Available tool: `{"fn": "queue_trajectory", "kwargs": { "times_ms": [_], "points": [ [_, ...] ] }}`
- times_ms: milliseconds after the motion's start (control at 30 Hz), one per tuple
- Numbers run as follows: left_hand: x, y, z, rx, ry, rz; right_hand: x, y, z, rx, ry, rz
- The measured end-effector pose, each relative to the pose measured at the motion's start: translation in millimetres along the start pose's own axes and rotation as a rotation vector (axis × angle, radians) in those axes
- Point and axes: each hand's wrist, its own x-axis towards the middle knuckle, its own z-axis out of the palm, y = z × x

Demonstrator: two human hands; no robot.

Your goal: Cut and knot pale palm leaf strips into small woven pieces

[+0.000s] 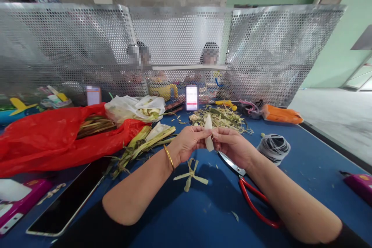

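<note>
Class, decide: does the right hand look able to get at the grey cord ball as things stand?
Probably yes: the grey cord ball lies near the right hand, with nothing apparent between them, though that hand would likely have to release the pale strip it pinches first.

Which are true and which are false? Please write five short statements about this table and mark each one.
1. The left hand and right hand both hold the pale strip. True.
2. The gold bracelet is on the right wrist. False: the bracelet is on the left wrist.
3. The scissors have red handles. True.
4. The knotted piece is in the left hand. False: it lies on the blue table.
5. The grey cord is right of the right hand. True.
</note>
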Motion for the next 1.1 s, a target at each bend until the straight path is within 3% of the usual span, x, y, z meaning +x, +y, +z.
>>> {"fn": "queue_trajectory", "kwargs": {
  "times_ms": [333, 433, 567, 667, 767, 833, 967, 1033, 1100],
  "points": [
    [2, 6, -2.2, -0.007, 0.113, 0.037, -2, -15, -3, 0.116, 0.042, -0.090],
    [4, 8, -5.7, -0.020, 0.166, 0.039, -2, -24, -10, 0.172, 0.113, -0.208],
    [5, 10, -9.5, 0.005, 0.206, 0.052, 0, -40, -31, 0.147, 0.343, -0.478],
    [4, 10, -10.3, 0.015, 0.208, 0.081, 1, -48, -55, -0.070, 0.566, -0.607],
    [3, 11, -10.5, 0.045, 0.191, 0.113, 1, -48, -74, -0.636, 0.719, -0.458],
    [3, 11, -10.3, 0.074, 0.175, 0.128, 1, -44, -76, -0.868, 0.700, -0.329],
    [2, 9, -7.1, 0.153, 0.131, 0.182, 2, -30, -45, -0.897, 0.538, -0.244],
    [1, 7, -4.1, 0.202, 0.091, 0.193, 2, -22, -23, -0.628, 0.296, -0.153],
    [-2, 5, -1.3, 0.241, 0.041, 0.179, 0, -17, -6, -0.391, 0.189, -0.165]
  ]
}}
